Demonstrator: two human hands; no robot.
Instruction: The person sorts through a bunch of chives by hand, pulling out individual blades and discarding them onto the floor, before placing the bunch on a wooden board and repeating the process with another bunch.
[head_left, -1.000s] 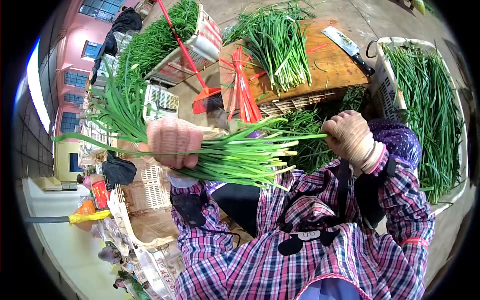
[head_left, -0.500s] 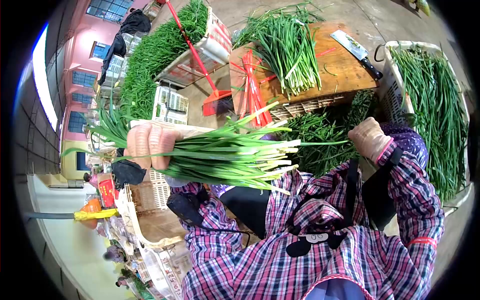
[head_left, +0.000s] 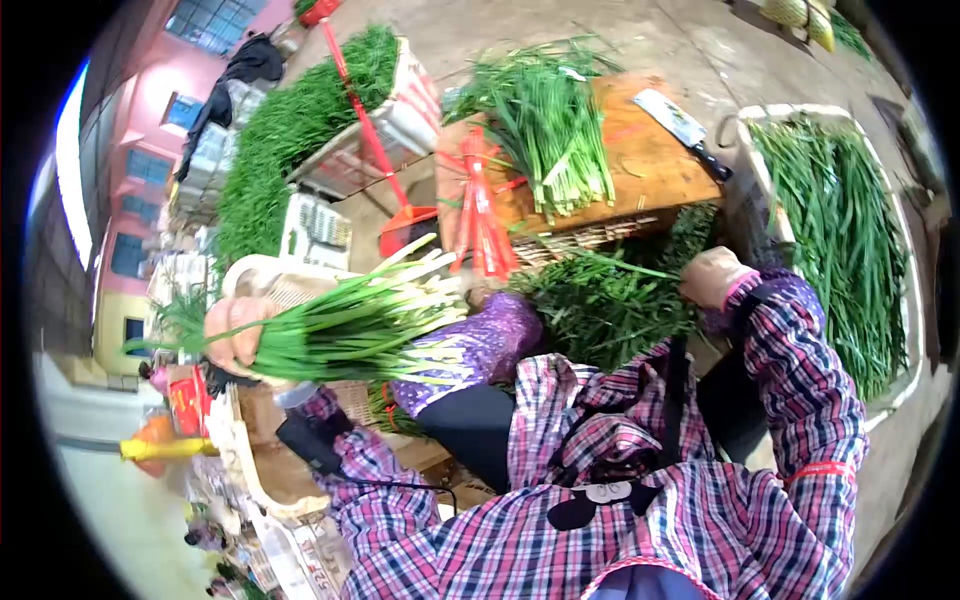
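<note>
My left hand is closed around a thick bunch of garlic chives, whose pale stalk ends fan out to the right. On the right, my right hand is pinched on a single chive leaf, which stretches leftward, apart from the bunch. Beneath that leaf lies a dark heap of loose green leaves. Another chive bunch rests on a wooden board, beside red ties and a cleaver.
A white crate full of greens stands at the right, another piled crate at upper left. A red long-handled dustpan stands between that crate and the board. A light plastic basket sits by my left arm.
My left hand has moved left and slightly down with the bunch. The leaf at my right hand has come away from the bunch. The view has shifted a little.
</note>
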